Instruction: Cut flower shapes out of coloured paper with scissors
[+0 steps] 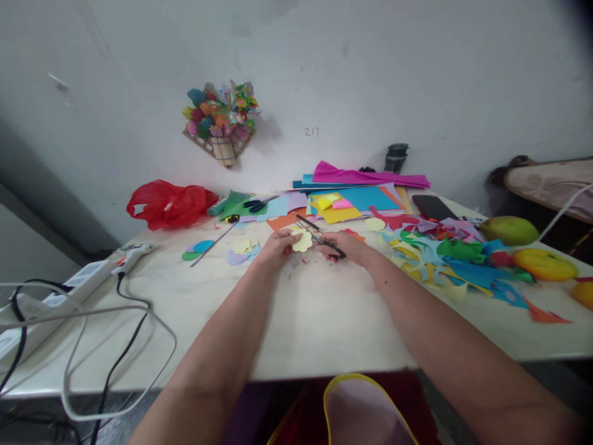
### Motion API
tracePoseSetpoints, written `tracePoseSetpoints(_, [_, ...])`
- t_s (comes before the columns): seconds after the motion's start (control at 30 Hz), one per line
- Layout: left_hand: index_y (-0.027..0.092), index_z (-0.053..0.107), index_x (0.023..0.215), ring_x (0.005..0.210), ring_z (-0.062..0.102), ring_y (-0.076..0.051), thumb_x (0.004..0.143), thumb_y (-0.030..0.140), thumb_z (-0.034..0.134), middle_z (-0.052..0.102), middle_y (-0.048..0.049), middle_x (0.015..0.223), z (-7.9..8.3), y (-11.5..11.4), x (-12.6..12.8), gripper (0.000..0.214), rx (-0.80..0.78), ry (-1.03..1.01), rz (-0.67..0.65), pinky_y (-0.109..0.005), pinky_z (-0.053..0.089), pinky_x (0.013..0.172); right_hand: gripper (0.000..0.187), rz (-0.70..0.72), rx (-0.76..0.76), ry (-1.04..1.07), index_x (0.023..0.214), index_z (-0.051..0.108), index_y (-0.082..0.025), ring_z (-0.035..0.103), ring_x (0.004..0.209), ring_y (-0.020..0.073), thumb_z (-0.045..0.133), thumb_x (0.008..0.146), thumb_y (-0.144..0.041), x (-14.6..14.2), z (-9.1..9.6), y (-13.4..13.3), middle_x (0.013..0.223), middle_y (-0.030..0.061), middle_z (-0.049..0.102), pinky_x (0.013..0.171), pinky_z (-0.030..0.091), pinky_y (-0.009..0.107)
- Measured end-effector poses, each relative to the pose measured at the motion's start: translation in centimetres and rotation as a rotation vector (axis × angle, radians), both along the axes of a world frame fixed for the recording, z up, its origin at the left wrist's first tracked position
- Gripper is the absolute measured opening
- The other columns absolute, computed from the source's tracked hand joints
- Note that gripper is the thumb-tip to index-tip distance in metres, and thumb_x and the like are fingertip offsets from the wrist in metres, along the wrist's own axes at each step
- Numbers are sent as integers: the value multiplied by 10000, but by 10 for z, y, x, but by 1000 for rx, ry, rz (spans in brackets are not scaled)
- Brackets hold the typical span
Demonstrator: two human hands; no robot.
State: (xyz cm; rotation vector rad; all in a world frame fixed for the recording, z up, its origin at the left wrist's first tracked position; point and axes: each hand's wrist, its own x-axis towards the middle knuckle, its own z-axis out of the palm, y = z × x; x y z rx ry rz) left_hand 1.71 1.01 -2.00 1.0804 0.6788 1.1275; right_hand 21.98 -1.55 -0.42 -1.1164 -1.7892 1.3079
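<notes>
My left hand point(277, 246) pinches a pale yellow flower-shaped paper cutout point(302, 240) above the white table point(324, 315). My right hand point(346, 246) grips black-handled scissors point(321, 240), whose blades reach into the edge of the cutout. Both hands hover over the table's middle, near small paper snippets. Sheets of coloured paper point(352, 198) are stacked just behind the hands.
Coloured paper scraps point(445, 256) litter the right side, beside mangoes point(508, 230) and a black phone point(433, 207). A second pair of scissors point(259, 204) lies at the back. A red plastic bag point(169, 203) and a power strip with cables point(88, 278) sit left. Paper flowers point(222, 120) hang on the wall.
</notes>
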Motion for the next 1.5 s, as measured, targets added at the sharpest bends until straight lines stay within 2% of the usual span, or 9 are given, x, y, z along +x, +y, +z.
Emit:
tracePoseSetpoints(0.27, [120, 654, 622, 587, 636, -152, 547, 302, 885, 694, -70, 645, 0, -1, 0, 303, 44, 52, -4, -245, 462, 559, 219, 24, -5, 6, 798, 611, -158, 472, 430, 70, 754, 710, -299, 0, -2, 1, 532, -52, 534, 398, 421, 186])
tracePoseSetpoints(0.53, [128, 638, 592, 528, 600, -129, 514, 306, 893, 666, -45, 598, 2, -2, 1, 321, 27, 50, 31, -242, 455, 531, 278, 15, -7, 5, 800, 608, -146, 452, 413, 62, 779, 681, -330, -2, 1, -1, 513, -63, 517, 389, 403, 181])
tracePoseSetpoints(0.8, [125, 632, 574, 540, 618, -144, 508, 249, 883, 682, -60, 613, -2, 0, 4, 287, -15, 24, 111, -257, 482, 546, 227, 22, -27, 25, 884, 630, -138, 458, 410, 67, 731, 734, -276, 0, -4, 3, 524, -55, 534, 402, 416, 185])
tracePoseSetpoints(0.93, [131, 618, 564, 542, 634, -157, 497, 237, 881, 687, -62, 610, -3, 1, 6, 291, -26, 6, 128, -266, 504, 548, 182, 7, -41, 32, 827, 619, -145, 458, 411, 71, 729, 732, -254, -1, -3, 2, 516, -48, 535, 398, 411, 188])
tracePoseSetpoints(1.1, [134, 599, 562, 550, 651, -173, 503, 233, 877, 681, -61, 599, -3, 1, 8, 301, -50, 3, 145, -284, 524, 558, 230, -7, -47, 44, 743, 586, -159, 451, 403, 67, 783, 683, -263, -3, 2, -2, 493, -59, 510, 389, 407, 185])
tracePoseSetpoints(1.27, [128, 615, 562, 537, 634, -150, 482, 242, 887, 675, -49, 593, -3, 1, 10, 305, -53, 3, 175, -265, 520, 555, 232, -21, -91, 52, 732, 576, -164, 450, 387, 72, 769, 703, -290, -4, 5, -3, 474, -51, 518, 383, 401, 186])
tracePoseSetpoints(1.5, [130, 610, 561, 535, 611, -138, 500, 225, 870, 660, -39, 585, 0, -4, 16, 284, -58, -16, 206, -273, 515, 571, 276, -68, -107, 68, 711, 584, -175, 470, 398, 87, 737, 731, -405, -4, 3, -2, 480, -35, 530, 383, 373, 200])
